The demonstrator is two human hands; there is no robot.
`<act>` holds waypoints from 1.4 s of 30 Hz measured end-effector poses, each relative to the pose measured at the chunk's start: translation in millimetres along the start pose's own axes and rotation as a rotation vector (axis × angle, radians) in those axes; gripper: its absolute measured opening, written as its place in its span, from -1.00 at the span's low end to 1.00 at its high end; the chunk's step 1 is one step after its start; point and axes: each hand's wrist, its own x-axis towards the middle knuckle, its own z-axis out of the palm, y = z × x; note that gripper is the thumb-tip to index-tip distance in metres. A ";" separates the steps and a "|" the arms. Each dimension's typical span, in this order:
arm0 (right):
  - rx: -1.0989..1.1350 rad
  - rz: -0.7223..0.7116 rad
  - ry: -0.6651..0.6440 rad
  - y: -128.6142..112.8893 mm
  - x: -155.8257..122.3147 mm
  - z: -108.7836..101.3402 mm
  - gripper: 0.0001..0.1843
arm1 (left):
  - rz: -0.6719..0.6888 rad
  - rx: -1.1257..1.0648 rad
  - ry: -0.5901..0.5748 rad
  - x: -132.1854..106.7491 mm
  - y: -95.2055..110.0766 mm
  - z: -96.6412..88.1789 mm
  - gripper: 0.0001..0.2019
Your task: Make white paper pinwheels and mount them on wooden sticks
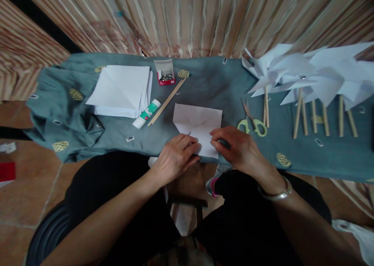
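A creased white paper square (197, 123) lies on the teal cloth (210, 82) in front of me. My left hand (175, 156) rests on its near left corner, fingers curled and pinching the paper's edge. My right hand (236, 147) presses down on the near right corner with bent fingers; a silver bangle (276, 194) is on that wrist. Green-handled scissors (253, 121) lie just right of the paper. A glue stick (146, 114) and a wooden stick (166, 102) lie to its left.
A stack of white paper (121, 90) sits at the back left, a small red box of pins (165, 77) beside it. Finished white paper pinwheels (306, 78) on wooden sticks (325, 119) fill the right side. Striped curtain behind; tiled floor (26, 184) on the left.
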 end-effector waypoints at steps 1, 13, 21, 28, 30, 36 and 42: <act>0.024 0.007 -0.029 1.5 -0.4 1.3 -0.91 | 0.000 0.002 0.003 0.3 -0.5 0.8 -0.78; 0.420 0.213 -0.125 9.4 0.8 3.1 -0.84 | -0.032 -0.098 0.088 0.9 -3.9 -1.5 -0.86; 0.292 0.153 0.044 0.4 16.2 18.3 -0.94 | -0.111 -0.133 0.130 -1.3 -4.6 -1.6 -0.75; 0.052 0.057 0.090 -3.0 21.9 29.4 -0.90 | -0.090 -0.146 0.084 -3.6 -3.9 -0.5 -0.80; 0.018 0.046 0.099 -4.0 22.1 31.8 -0.89 | -0.092 -0.134 0.085 -3.2 -3.9 0.4 -0.81; -0.030 0.041 0.103 -7.8 22.5 32.9 -0.90 | -0.082 -0.128 0.103 -3.1 -4.1 2.1 -0.82; -0.014 0.055 0.101 -8.0 22.0 34.3 -0.92 | -0.091 -0.117 0.094 -3.5 -3.0 1.1 -0.82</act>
